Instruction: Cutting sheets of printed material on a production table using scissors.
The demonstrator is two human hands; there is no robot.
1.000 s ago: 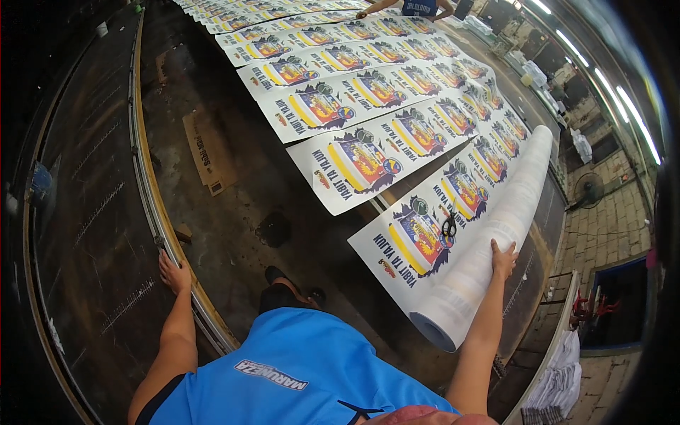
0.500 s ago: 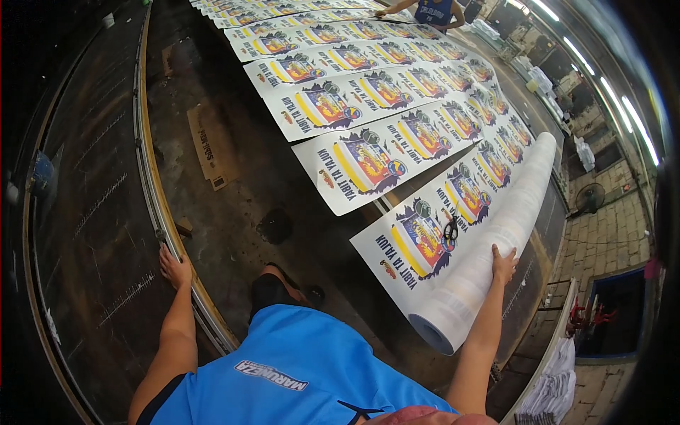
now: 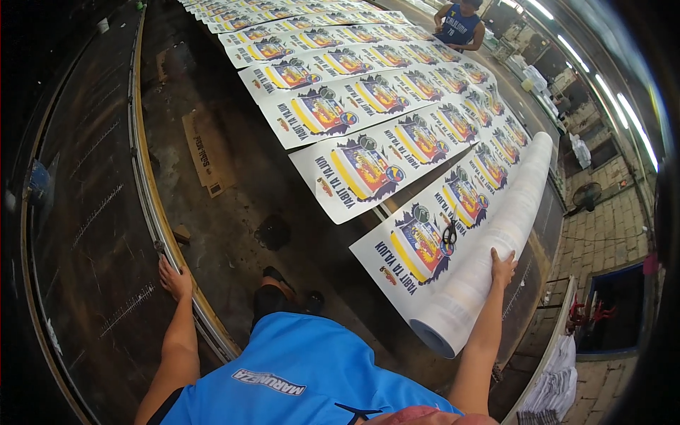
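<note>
A thick white roll [image 3: 489,258] of sheet material lies along the right-hand table, with its near end facing me. My right hand [image 3: 503,268] rests on top of it, fingers spread rather than wrapped around. From under the roll a printed sheet [image 3: 386,273] extends leftward, bearing rows of colourful designs. Black scissors [image 3: 449,236] lie on that sheet, close to the roll. At the left, my left hand [image 3: 175,278] is placed on the rail edge of the left table [image 3: 106,234], its fingers stretched out and holding nothing.
Several more printed sheets [image 3: 358,173] lie in overlapping rows toward the far end. A co-worker [image 3: 459,27] stands beyond them. Between the tables, a flattened cardboard piece [image 3: 205,156] lies on the floor. To the right are a fan [image 3: 586,195] and white cloths [image 3: 552,379].
The co-worker has drawn a stretched-out arm back from the sheets and stands more upright. My view has shifted slightly; both my hands keep their places, and the roll looks unmoved.
</note>
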